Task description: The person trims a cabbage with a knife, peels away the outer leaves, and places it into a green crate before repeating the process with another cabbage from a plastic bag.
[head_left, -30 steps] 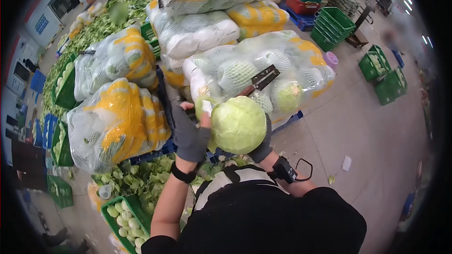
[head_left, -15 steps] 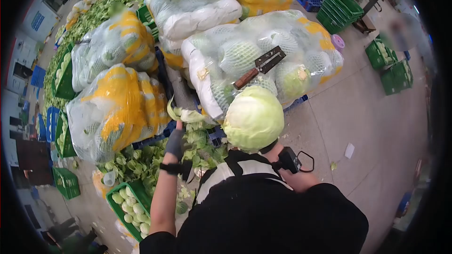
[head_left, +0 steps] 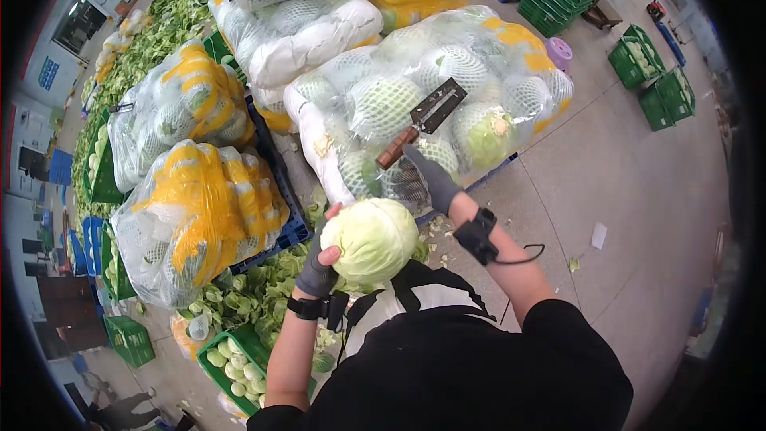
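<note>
The round pale-green cabbage (head_left: 369, 240) sat in the gloved left hand's (head_left: 317, 270) grip, near the wearer's waist. Held one-handed, it might have rolled off. The gloved right hand (head_left: 435, 178) reached forward, fingers extended, beside the wooden-handled dark cleaver (head_left: 431, 116), its grasp unclear.

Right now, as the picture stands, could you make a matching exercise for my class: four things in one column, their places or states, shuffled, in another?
Things
1. Knife
2. Large bare cabbage
3. Pink tub
4. Right hand

Places or states
A. Held in the left hand
B. Fingers by a brown handle
C. Lying on bagged cabbages
D. By the bag's right end

Pairs: 1-C, 2-A, 3-D, 4-B
</note>
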Demonstrator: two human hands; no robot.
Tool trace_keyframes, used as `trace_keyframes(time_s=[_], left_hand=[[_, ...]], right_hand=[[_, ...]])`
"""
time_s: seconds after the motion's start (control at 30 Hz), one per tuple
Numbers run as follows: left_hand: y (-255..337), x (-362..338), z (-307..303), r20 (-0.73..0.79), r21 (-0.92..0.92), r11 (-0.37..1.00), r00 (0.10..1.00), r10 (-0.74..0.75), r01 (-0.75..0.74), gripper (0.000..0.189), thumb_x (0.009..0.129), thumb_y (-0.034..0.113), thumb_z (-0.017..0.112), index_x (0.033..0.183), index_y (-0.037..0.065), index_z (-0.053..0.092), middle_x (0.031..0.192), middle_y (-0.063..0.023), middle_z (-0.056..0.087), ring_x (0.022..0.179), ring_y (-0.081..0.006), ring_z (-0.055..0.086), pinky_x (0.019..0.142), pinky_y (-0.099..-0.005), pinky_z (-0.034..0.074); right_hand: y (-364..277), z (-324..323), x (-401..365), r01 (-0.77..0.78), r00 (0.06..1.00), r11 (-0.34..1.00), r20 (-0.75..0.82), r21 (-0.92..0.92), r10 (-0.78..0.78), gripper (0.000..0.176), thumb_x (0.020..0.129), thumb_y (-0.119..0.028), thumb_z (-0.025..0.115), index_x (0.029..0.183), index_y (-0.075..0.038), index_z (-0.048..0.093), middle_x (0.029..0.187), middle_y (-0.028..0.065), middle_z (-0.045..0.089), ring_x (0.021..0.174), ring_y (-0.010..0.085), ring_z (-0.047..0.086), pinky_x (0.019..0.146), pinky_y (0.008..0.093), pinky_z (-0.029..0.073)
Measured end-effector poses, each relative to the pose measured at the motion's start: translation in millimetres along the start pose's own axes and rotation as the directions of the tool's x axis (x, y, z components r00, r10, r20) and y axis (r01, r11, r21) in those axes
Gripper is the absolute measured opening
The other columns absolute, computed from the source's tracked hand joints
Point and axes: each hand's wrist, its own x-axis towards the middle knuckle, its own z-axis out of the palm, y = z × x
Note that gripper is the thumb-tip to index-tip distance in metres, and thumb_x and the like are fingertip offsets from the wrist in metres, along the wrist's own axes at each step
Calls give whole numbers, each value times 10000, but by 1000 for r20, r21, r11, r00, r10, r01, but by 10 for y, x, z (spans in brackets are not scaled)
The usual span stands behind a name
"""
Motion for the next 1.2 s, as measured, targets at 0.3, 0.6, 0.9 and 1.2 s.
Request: trace_keyframes(time_s=[0.3,0.6,0.9,1.2], left_hand=[[502,455,159,350,894,138,857,378,-426,1111,540,352,781,1339,-67,132,1277,-234,318,1174,-332,367,979,-402,321],[99,656,203,236,958,39,860,452,-284,1260,468,463,814,1314,-111,78,1283,-330,238,1190,-448,299,994,-437,288],[96,683,193,81,753,577,914,398,-318,1047,513,274,784,1283,-96,177,1203,-232,359,1131,-330,393,961,-387,330],[192,865,944,339,899,134,857,387,-416,1072,476,231,784,1309,-66,178,1206,-268,370,1103,-388,401,934,-425,350]], right_hand=[[-40,33,577,209,961,969,-156,-135,-229,396,792,-340,582,1029,-26,544,912,60,589,798,143,560,697,291,463],[265,-519,-422,541,729,573,5,-615,-684,435,826,-282,569,1143,-22,423,844,36,494,697,92,486,604,233,435],[391,-418,-507,525,836,740,90,-421,-541,376,857,-260,551,1112,-15,421,833,31,495,580,84,502,526,222,432],[237,-778,-854,499,832,709,46,-498,-553,481,844,-264,567,1214,-26,372,907,69,520,775,115,516,672,252,450]])
